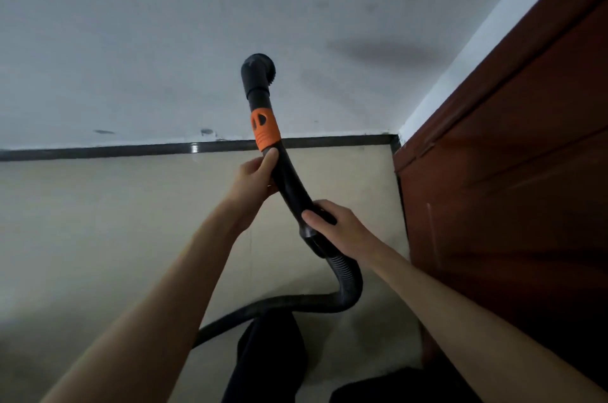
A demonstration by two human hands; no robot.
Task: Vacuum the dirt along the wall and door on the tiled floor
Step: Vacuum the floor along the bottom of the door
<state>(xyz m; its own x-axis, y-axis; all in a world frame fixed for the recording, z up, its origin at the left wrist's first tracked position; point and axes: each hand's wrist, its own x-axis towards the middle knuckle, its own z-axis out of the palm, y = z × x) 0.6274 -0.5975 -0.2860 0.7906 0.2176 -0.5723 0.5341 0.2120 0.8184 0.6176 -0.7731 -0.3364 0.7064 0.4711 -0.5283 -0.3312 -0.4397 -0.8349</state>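
My left hand (pixel 255 173) curled round black vacuum wand (pixel 285 172) at frame centre, below orange collar (pixel 265 131). My right hand (pixel 335 221) grips wand's lower end above ribbed hose (pixel 345 284). Brush nozzle (pixel 259 68) raised before wall (pixel 131 40), upper centre; door (pixel 510 172) right.

Both hands — left hand (pixel 255 173), right hand (pixel 337 226) — around the raised vacuum wand (pixel 285 177), near the door (pixel 513 172).

Your left side is open: bare tiled floor (pixel 98 221) runs out to the black skirting strip (pixel 131 149) at the foot of the white wall (pixel 131 40). On your right the brown wooden door (pixel 510 188) closes that side, meeting the wall at the floor's far right corner. The ribbed vacuum hose (pixel 329 299) loops across the floor by your dark-trousered leg (pixel 263 353), crowding the near middle.
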